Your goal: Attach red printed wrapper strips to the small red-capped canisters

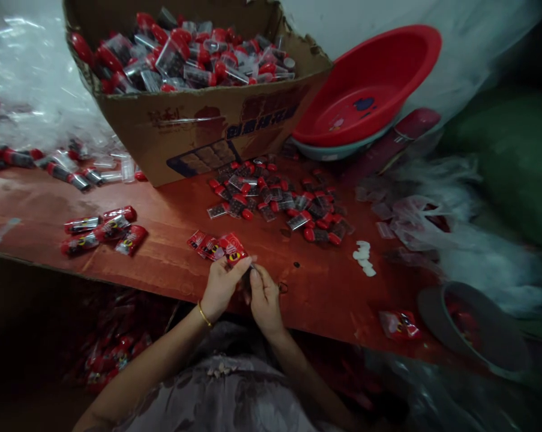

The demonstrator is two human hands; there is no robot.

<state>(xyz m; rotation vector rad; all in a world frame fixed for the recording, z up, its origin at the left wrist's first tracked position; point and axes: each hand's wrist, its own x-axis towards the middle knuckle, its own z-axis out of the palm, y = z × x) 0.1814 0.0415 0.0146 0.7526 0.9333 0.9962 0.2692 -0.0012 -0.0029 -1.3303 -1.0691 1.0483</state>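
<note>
My left hand (222,287), with a gold bangle at the wrist, pinches a red printed packet (233,246) above the front edge of the table. My right hand (265,300) is closed beside it, fingertips meeting those of the left; what it holds is hidden between the fingers. More small red packets (205,245) lie just left of the held one. Farther left is a group of filled red packets (102,229). Beyond my hands spreads a pile of small clear tubes with red caps (275,195).
A cardboard box (198,129) full of red-capped tubes stands at the back. Right of it are a red basin (365,90) and a dark red bottle (401,138). White pieces (364,259), a single packet (399,325), a grey bowl (473,330) and plastic bags (433,222) lie rightward.
</note>
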